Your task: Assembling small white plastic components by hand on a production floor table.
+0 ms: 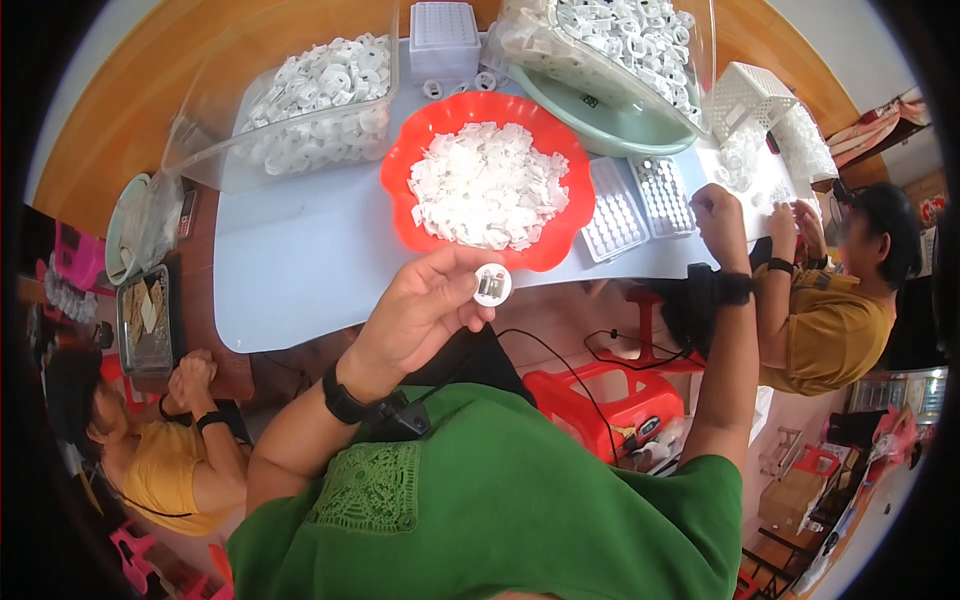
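My left hand (pixel 425 305) holds a small round white cap (pixel 492 285) between thumb and fingers; a dark and metallic insert shows in its middle. It hovers just below the rim of a red scalloped bowl (pixel 400 170) heaped with flat white plastic pieces (pixel 487 185). My right hand (pixel 718 215) is raised at the table's right edge, next to two white grid trays (pixel 640 205). Its back faces me and its fingers are hidden. Both wrists wear black bands.
Two clear bins of white round parts (pixel 310 95) (pixel 620 40) stand on the pale blue table (pixel 300 260), one in a green basin (pixel 620 130). A person in yellow (pixel 830 310) works at right, another (pixel 170 470) at lower left. A red stool (pixel 600 395) stands below.
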The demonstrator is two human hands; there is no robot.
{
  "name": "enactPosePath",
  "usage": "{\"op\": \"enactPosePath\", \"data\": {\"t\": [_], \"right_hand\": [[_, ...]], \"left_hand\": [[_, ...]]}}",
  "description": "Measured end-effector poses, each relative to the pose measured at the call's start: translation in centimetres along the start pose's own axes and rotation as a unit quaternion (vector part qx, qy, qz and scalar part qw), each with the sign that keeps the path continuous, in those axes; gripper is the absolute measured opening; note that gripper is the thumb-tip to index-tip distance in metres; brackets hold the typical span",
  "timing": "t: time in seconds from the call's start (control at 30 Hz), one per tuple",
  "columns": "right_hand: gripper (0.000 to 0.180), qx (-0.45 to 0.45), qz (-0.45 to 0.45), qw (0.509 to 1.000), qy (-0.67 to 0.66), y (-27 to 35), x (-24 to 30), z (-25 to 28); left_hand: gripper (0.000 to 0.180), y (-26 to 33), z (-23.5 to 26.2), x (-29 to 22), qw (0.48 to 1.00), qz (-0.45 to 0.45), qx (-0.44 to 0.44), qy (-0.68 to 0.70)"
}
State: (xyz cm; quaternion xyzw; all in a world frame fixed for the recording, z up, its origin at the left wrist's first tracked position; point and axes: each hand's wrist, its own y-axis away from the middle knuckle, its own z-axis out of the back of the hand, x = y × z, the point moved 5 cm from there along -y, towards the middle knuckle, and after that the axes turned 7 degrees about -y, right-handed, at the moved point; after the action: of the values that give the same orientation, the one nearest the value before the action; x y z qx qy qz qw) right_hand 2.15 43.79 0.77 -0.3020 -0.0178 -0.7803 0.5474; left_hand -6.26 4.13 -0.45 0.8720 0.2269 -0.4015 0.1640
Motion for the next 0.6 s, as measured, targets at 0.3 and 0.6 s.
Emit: {"op": "enactPosePath", "data": {"t": [0.3, 0.6], "right_hand": [[0.013, 0.032, 0.152, 0.950, -0.271, 7.1, 21.8, -2.2], [0.015, 0.000, 0.211, 0.928, -0.306, 9.3, 25.7, -5.9]], "left_hand": [[0.027, -0.3, 0.1, 1.1, 1.000, 0.003, -0.010, -0.012], [0.027, 0.9, -0.2, 0.9, 1.000, -0.007, -0.003, -0.021]]}}
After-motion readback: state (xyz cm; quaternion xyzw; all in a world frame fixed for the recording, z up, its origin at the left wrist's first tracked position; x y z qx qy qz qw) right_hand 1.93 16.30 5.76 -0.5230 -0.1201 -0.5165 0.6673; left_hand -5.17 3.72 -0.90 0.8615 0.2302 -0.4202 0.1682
